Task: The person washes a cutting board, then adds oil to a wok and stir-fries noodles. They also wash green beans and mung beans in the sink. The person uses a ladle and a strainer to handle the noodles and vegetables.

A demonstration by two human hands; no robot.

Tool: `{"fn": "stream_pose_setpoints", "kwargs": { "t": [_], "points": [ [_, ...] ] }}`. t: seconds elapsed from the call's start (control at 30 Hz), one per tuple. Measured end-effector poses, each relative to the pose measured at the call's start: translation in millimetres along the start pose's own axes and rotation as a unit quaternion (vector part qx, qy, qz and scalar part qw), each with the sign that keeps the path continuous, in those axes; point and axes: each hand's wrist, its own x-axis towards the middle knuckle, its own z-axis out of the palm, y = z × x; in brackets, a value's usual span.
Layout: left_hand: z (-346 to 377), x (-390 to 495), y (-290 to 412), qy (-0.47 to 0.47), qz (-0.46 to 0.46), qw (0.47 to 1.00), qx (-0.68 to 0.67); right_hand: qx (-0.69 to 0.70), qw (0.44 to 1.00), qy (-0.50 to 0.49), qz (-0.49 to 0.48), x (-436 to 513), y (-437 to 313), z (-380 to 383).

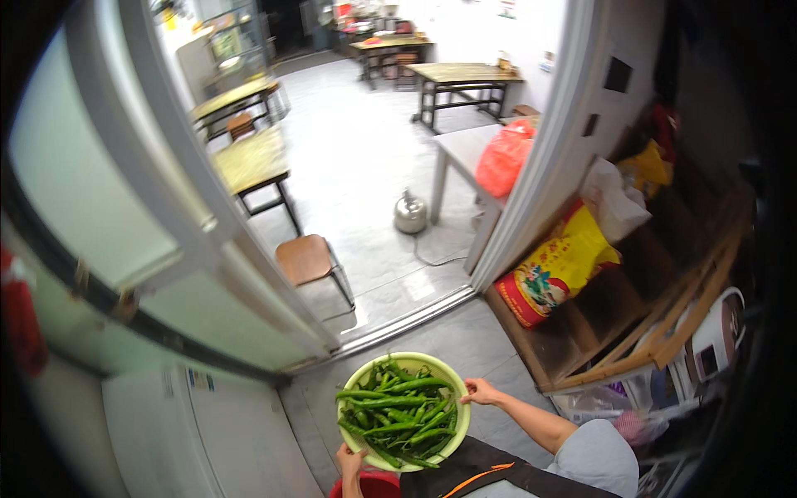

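A pale green plastic colander [462, 429] full of long green chili peppers [401, 417] is held up in front of me. My left hand [351, 459] grips its rim at the lower left. On the right side, my right hand [481, 392] holds the rim, thumb and fingers pinched on the edge. Several peppers lie across the top, and some tips reach over the rim. Part of a red bucket or basin [373, 485] shows below the colander, mostly hidden by it and by my left arm.
Ahead is a doorway with a metal floor track [411, 317]. Beyond it stand a wooden-topped stool [305, 258], a steel kettle [410, 215] with a cord on the floor, and tables [467, 73]. A wooden shelf [585, 336] with a yellow-red bag [554, 267] flanks the right; a white appliance [236, 429] stands left.
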Motion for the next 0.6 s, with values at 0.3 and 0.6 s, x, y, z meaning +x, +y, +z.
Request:
{"fn": "stream_pose_setpoints", "kwargs": {
  "t": [0.3, 0.6],
  "points": [
    [184.7, 122.8, 206.2, -0.373, 0.153, 0.901, 0.157, 0.328, 0.868, 0.373, -0.013, -119.6, 21.2, -34.3],
    [372.9, 14.3, 224.6, -0.664, 0.183, 0.616, 0.382, 0.364, 0.618, 0.675, 0.175, -271.3, -25.3, 150.3]
  ]
}}
